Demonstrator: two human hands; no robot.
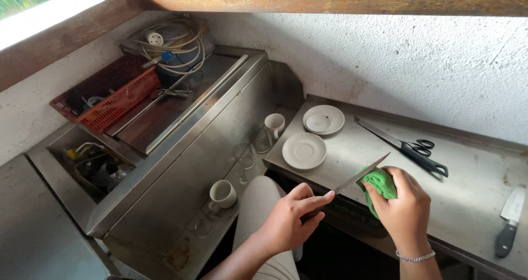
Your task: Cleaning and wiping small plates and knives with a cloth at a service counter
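- Steel kitchen knife (360,176): left hand (291,220) is closed around the handle, blade pointing up and away to the right, tip over the front of the steel surface (467,203).
- Right hand (404,203) is closed on a green cloth (379,182), folded against the blade about mid-length.
- Handling, as I judge it: the knife is stiff, light, thin in the blade, with a sharp edge and point. The handle is the only safe grip, and likely slippery if wet. The cloth is soft and bunches easily; it wants padding on the spine side, fingers clear of the edge.
- Both hands work in the air just off the surface's front edge, above a dark gap and the person's knee (261,200). A dropped knife would go to the lap or floor.
- Open room: bare steel between the cloth and the black-handled scissors (410,145) behind, and more to the right before a second knife (509,219) lying near the edge.
- Fragile things to the left: two white saucers (305,151) at the surface's corner, and white cups (223,193) with clear glasses (245,154) on the lower ledge. The blade points away from these.
- Farther left, a red basket (121,99) and coiled cable (176,40) sit well apart from the hands.
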